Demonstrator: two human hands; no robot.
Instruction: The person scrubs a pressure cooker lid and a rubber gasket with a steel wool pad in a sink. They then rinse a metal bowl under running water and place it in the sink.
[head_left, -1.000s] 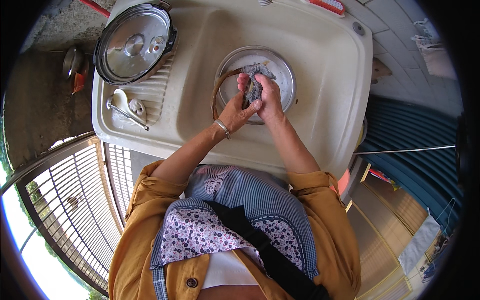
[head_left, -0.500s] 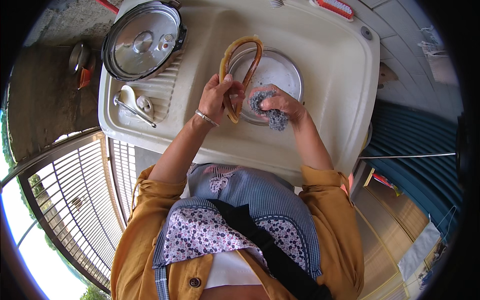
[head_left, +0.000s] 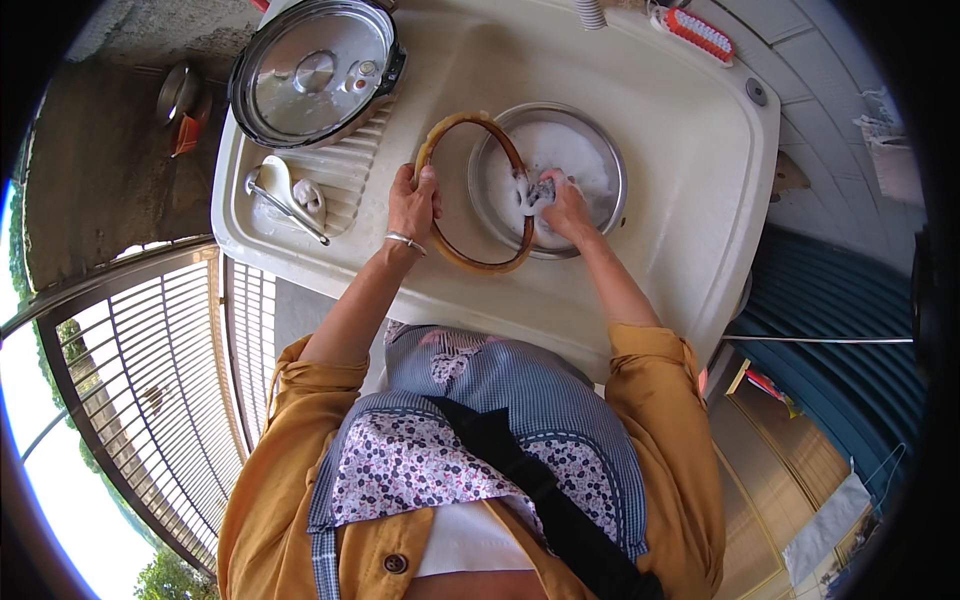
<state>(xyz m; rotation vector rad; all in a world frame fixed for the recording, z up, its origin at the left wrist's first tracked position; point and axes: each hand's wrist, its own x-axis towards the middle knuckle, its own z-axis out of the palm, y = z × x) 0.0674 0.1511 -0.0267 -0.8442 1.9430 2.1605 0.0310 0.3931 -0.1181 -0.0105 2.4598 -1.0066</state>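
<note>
My left hand [head_left: 412, 205] is closed on the left side of a yellowish-brown rubber sealing ring [head_left: 488, 267], which hangs as a wide loop over the left part of a round metal basin [head_left: 619, 180]. White suds [head_left: 575, 148] fill the basin. In my right hand [head_left: 570, 212] is a grey scouring pad [head_left: 543, 191], bunched in the fingers and covered in foam. Pad and suds meet the ring's right side; fingers partly hide the pad.
A pressure cooker lid [head_left: 316, 72] lies at the left back of the pale sink [head_left: 690, 140]. On the ribbed drainboard are a white spoon [head_left: 275, 180] and a metal-handled utensil [head_left: 300, 218]. A red brush [head_left: 700, 35] rests at the far right rim.
The ring has opened from a narrow loop into a wider one. My right hand has brought the pad against its right side, and more suds show in the basin. The view has shifted slightly.
</note>
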